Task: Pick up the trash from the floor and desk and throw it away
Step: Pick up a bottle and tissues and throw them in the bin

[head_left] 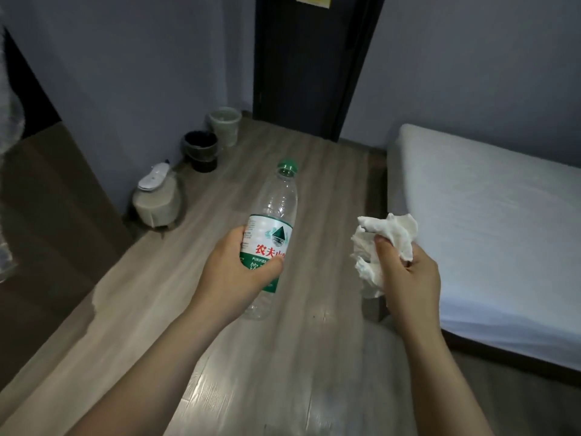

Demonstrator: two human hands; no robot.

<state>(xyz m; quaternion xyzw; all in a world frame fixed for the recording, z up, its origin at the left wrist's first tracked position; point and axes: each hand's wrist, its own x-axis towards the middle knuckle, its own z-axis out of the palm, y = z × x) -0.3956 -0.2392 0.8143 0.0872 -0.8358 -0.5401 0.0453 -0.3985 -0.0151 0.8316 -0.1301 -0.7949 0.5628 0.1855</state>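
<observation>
I see the left hand (pixel 232 272) wrapped round the label of a clear empty plastic water bottle with green cap (pixel 276 209), held tilted above the grey wood-plank floor (pixel 314 357), cap pointing far. Right hand (pixel 408 278) clutches a crumpled white paper tissue wad (pixel 386 237), fingers curled tight, near the white-sheeted mattress (pixel 487 231) on the right. Far left by the wall: a small black round bin (pixel 201 149), and just behind it a pale green translucent bin (pixel 224 124). I mark both bins well apart from the hands.

Plank floor (pixel 330 190): by the wall, pale bin (pixel 224 125), black bin (pixel 201 151) just beside, beige tub (pixel 157 204); bed (pixel 487 215) at right.
</observation>
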